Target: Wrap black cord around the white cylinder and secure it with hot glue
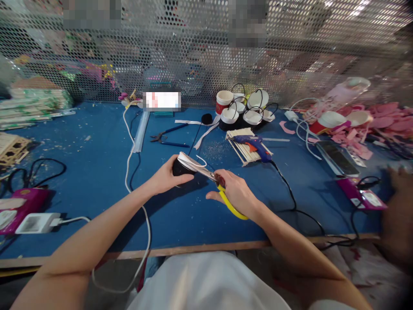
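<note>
My left hand [166, 175] is closed round a small black cup [181, 167] with a white ribbon band at its rim, holding it on the blue table [97, 172]. My right hand [234, 191] grips yellow-handled scissors [226, 199], whose metal blades reach left to the cup's white rim. A thin white loop of ribbon curls off the rim by the blades.
A blue glue gun [253, 145] lies on a bundle of wooden sticks behind my right hand, its black cord trailing right. Pliers [164, 137], a cluster of finished cups [247, 110], a phone [337, 157], pink foam pieces [380, 122] and chargers surround the work. Another person's hand [398, 181] shows at right.
</note>
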